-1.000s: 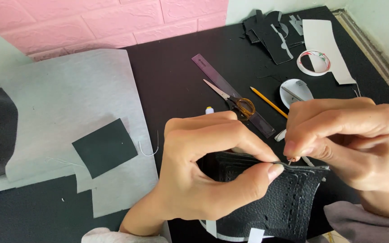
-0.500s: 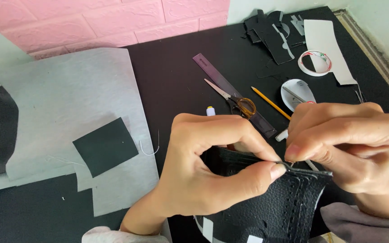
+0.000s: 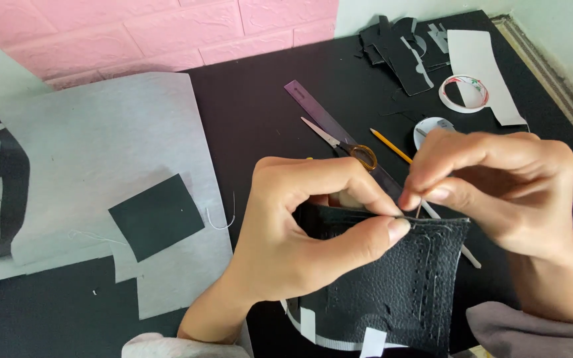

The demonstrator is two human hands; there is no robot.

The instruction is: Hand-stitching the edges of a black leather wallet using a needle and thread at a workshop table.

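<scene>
Your left hand [image 3: 300, 225] pinches the top edge of a black leather piece [image 3: 392, 285] between thumb and forefinger, holding it upright near you at the middle of the black worktop [image 3: 260, 113]. Your right hand [image 3: 499, 192] is closed in a fine pinch just beside the left thumb, fingertips pressed together on a thin needle [image 3: 419, 211] at the leather's top edge; the needle is mostly hidden by the fingers. Rows of stitch holes run down the right side of the leather.

Beyond your hands lie a purple ruler [image 3: 326, 119], a pair of scissors [image 3: 339, 140] with yellowish handles touching it, and a yellow pencil [image 3: 389, 144] just to the right. Farther right sit a roll of white tape [image 3: 464, 93] and a white paper strip [image 3: 482, 69], with black offcuts [image 3: 399, 50] at the far edge. On the left, a white fabric sheet [image 3: 94, 146] carries a black square patch [image 3: 156, 215].
</scene>
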